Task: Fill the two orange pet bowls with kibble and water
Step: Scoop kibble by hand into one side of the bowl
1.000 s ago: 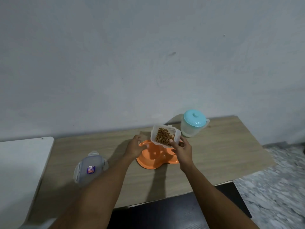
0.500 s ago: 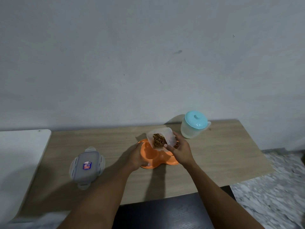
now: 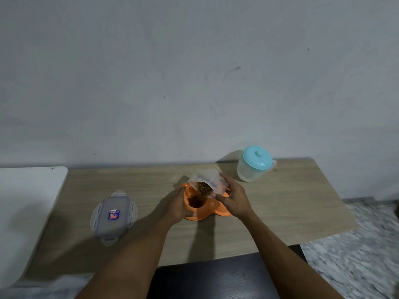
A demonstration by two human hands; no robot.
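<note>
An orange double pet bowl [image 3: 218, 209] sits at the middle of the wooden table [image 3: 280, 208]. My right hand [image 3: 234, 198] grips a clear plastic container [image 3: 208, 181], tipped steeply over the left bowl. Brown kibble [image 3: 203, 189] slides out of it, and a dark heap of kibble [image 3: 195, 202] lies in the left bowl. My left hand [image 3: 178, 207] holds the left rim of the orange bowl. The right bowl is mostly hidden behind my right hand.
A clear pitcher with a light blue lid [image 3: 254, 164] stands at the back right of the table. The container's grey lid [image 3: 113, 216] lies flat at the left. A white table [image 3: 23, 201] adjoins on the left. Marble floor [image 3: 356, 255] lies to the right.
My right hand has tipped the container further, from nearly level to steeply tilted, and kibble now falls into the left bowl. My left hand has slid down along the bowl's left rim.
</note>
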